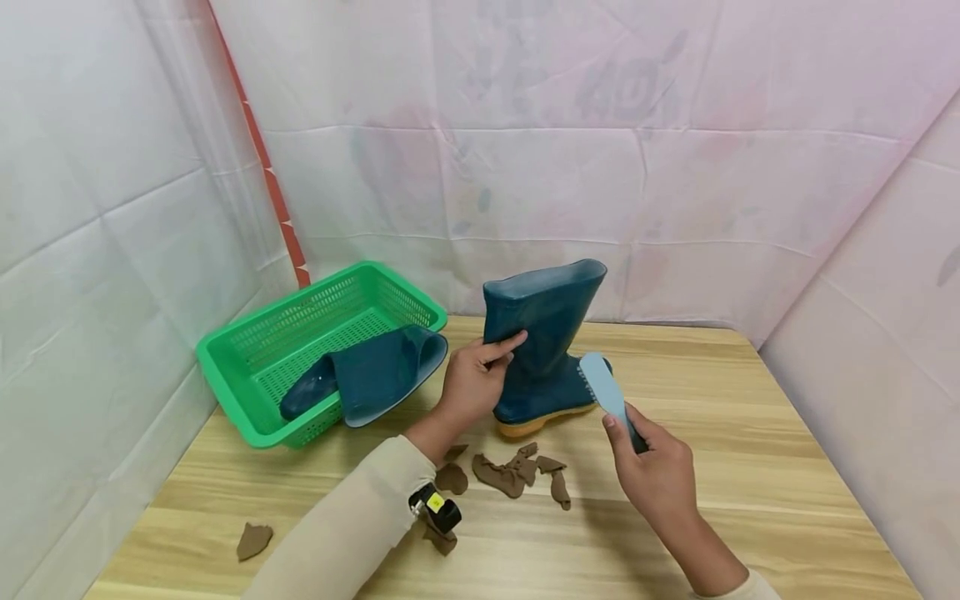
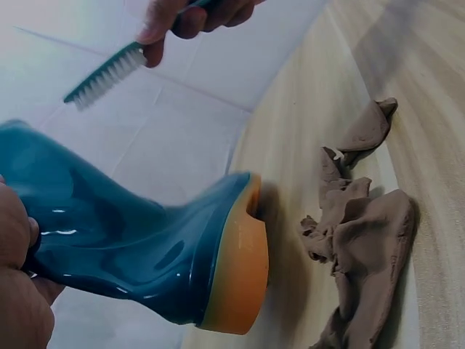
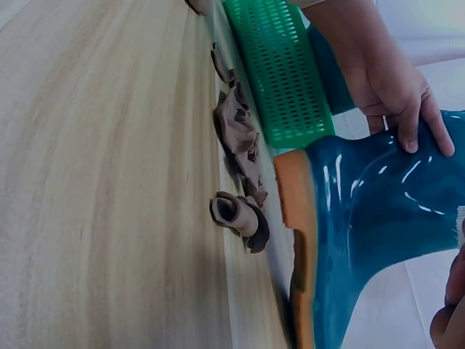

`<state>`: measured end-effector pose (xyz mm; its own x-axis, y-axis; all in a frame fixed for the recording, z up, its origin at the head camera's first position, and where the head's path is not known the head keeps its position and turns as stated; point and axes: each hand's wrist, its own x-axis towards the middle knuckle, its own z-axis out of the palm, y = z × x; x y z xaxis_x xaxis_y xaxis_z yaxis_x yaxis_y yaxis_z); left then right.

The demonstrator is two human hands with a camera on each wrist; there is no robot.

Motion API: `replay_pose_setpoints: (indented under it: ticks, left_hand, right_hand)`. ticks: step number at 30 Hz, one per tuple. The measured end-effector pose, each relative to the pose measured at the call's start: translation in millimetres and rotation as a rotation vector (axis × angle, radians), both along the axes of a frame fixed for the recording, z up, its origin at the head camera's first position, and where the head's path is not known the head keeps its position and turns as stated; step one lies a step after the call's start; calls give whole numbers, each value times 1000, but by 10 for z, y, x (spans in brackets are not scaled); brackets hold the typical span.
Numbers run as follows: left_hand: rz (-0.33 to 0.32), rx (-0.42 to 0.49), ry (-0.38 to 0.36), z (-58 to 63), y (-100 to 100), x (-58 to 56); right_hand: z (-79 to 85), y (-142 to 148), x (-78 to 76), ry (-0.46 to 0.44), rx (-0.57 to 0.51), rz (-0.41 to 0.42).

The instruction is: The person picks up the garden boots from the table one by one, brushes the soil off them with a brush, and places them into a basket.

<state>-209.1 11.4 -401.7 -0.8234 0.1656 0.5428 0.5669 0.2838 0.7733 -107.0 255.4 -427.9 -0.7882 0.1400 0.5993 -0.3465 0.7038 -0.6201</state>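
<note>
A dark blue rubber rain boot (image 1: 543, 333) with a yellow-orange sole (image 2: 236, 269) is upright at the middle of the table, toe pointing right. My left hand (image 1: 476, 379) grips the back of its shaft, with fingers and thumb on either side. In my right hand (image 1: 660, 475) is a scrub brush (image 1: 602, 385), held by its dark handle. The white bristles (image 2: 109, 76) face the boot, and in the head view the brush head overlaps the toe end. A second blue boot (image 1: 390, 371) lies across the rim of a green basket (image 1: 225, 392), its opening outside.
Torn brown clay-like pieces (image 1: 504, 475) lie on the wooden table (image 1: 720, 500) in front of the boot. Another brown scrap (image 1: 254, 541) is at the front left. White cloth walls (image 1: 540, 183) enclose the table at the back and both sides.
</note>
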Motion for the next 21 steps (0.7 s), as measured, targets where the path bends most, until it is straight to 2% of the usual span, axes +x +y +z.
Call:
replay_pose_setpoints:
  ticks: [8,14,21]
  left_hand:
    - [62,-3,32,110,-12,6]
    - [71,-33,135,223,-6,39]
    - [82,-90,226,446,-31,68]
  right_hand:
    - [-25,30,34,-131,31,17]
    - [-64,79,56,-220,49,7]
    - [-96,121,76,-287,55,-7]
